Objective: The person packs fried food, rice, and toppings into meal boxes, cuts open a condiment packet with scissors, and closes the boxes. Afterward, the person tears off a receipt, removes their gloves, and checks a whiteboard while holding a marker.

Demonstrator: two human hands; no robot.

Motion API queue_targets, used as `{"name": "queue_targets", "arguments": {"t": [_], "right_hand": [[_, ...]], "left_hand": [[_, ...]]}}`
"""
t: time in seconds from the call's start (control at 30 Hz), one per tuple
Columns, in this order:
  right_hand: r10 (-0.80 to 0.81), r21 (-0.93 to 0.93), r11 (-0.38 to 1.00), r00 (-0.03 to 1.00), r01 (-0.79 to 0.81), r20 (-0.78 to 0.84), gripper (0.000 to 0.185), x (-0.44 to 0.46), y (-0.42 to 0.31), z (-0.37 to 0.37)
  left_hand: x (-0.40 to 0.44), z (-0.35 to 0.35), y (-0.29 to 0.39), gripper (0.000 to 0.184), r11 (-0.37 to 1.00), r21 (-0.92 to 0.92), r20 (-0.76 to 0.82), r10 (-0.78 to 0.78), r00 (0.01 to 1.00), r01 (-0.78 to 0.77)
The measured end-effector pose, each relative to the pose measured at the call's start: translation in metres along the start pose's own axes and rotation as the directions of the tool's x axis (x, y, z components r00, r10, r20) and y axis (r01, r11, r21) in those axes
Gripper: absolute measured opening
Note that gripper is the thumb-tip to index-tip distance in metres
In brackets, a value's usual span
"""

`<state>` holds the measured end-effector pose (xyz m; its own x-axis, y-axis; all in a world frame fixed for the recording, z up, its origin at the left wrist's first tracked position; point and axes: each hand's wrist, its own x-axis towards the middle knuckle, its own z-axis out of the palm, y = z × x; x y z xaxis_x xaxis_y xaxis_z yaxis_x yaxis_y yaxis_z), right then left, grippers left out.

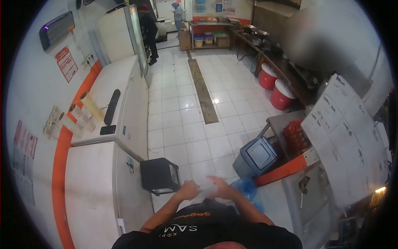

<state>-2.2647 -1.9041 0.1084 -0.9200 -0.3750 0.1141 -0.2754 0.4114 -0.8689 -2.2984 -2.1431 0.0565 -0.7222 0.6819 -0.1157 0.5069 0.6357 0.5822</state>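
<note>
In front of my dark printed shirt, both hands are close together at waist height. My left hand (188,190) is closed, its fingers pinched on the near edge of a thin piece of clear plastic (206,189). From the other side my right hand (221,189) grips the same plastic, with its fingers partly blurred. Whether the plastic is a bag or a glove I cannot make out. Just right of my right forearm is a blue translucent plastic item (245,189), partly hidden by the arm.
A black stool (159,176) stands left, beside white chest freezers (92,182) carrying plastic-wrap rolls (92,106) and a phone (108,130). Right are a grey bin (255,157), a red net sack (295,135), a whiteboard (346,137) and red buckets (282,95). Two people stand far back.
</note>
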Motion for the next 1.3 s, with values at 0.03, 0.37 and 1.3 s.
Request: {"name": "queue_targets", "arguments": {"t": [0.03, 0.37, 1.3], "right_hand": [[-0.012, 0.118, 0.993, 0.988, -0.006, 0.153, 0.055, 0.008, 0.008, 0.001], [0.532, 0.934, 0.339, 0.842, -0.112, -0.092, 0.019, 0.079, 0.068, -0.022], [0.488, 0.029, 0.848, 0.801, -0.529, 0.347, 0.025, 0.078, 0.019, -0.019]], "left_hand": [[0.012, -0.017, 0.015, 0.03, 0.997, 0.001, 0.009, 0.075, 0.997, -0.075], [0.108, -0.034, 0.035, 0.022, 0.545, -0.839, -0.326, -0.498, 0.803, -0.003], [0.154, -0.022, -0.075, 0.037, 0.984, -0.172, 0.851, 0.171, 0.497, -0.045]]}}
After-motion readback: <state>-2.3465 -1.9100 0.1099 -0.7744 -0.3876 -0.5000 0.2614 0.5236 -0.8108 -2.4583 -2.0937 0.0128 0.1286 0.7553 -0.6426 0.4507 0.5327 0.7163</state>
